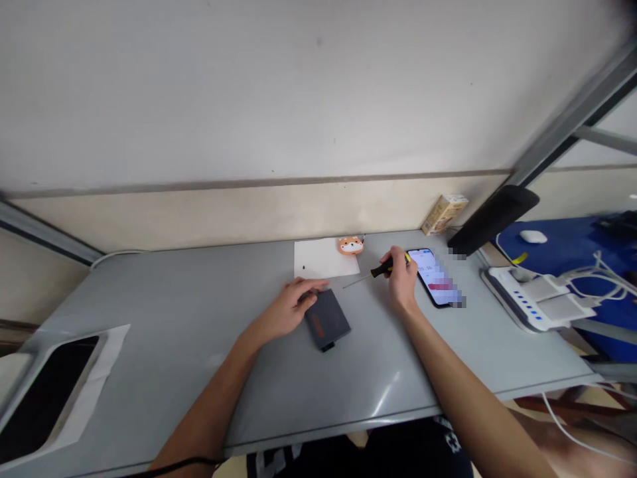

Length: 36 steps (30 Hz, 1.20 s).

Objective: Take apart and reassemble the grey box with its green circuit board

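The work surface is a grey table [189, 312], smooth and slightly glossy, reflecting light near its front edge. Behind it stands a plain wall [298, 99], whitish above and cream below, flanked by metal posts. A flat, dark grey rectangular box [329, 322] with faint reddish marking lies on the table between the hands. The left hand [291, 307] is partly open at the box's far left corner, touching it; whether it pinches the corner cannot be told. The right hand [401, 282] is closed around a black-and-yellow screwdriver [382, 268], its thin metal shaft pointing toward the box, apart from it. Beyond lie white paper [318, 255] and a rounded orange-and-white animal-face case [351, 246].
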{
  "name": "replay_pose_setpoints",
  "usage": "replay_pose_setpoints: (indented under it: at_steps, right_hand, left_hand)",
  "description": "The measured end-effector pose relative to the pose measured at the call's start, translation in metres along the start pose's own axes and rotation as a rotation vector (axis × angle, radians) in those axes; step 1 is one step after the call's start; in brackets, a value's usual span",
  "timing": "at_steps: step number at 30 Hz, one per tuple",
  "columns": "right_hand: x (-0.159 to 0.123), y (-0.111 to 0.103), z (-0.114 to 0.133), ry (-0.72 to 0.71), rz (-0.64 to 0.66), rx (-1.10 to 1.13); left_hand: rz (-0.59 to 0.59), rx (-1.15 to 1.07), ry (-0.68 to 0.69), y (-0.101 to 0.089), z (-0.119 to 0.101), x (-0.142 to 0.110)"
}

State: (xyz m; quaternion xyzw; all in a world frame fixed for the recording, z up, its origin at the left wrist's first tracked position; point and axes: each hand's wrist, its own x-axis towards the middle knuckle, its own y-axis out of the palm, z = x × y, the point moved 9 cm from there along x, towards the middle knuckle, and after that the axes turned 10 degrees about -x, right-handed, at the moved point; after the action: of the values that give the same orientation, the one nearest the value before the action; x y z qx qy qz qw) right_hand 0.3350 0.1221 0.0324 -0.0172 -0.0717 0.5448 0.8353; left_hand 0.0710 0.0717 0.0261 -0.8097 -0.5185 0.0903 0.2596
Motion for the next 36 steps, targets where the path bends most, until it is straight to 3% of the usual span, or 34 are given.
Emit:
replay_pose_setpoints:
  at_steps: [7, 11, 19, 25, 36]
  right_hand:
    - [-0.021, 0.026, 0.021, -0.209, 0.216, -0.127]
    - [-0.029, 0.029, 0.025, -0.243, 0.242, -0.135]
    - [-0.037, 0.030, 0.033, -0.276, 0.261, -0.145]
    - [-0.036, 0.026, 0.039, -0.273, 0.247, -0.111]
    - [-0.067, 0.061, 0.032, -0.263, 0.573, -0.084]
  left_hand:
    - [-0.163, -0.092, -0.061, -0.001, 0.010, 0.007]
    - [-0.207, -0.074, -0.034, -0.006, 0.005, 0.004]
    - [-0.155, 0.011, 0.059, -0.002, -0.018, -0.001]
    - [-0.082, 0.023, 0.037, 0.006, -0.024, 0.000]
    - [-0.104, 0.041, 0.045, 0.007, -0.022, 0.003]
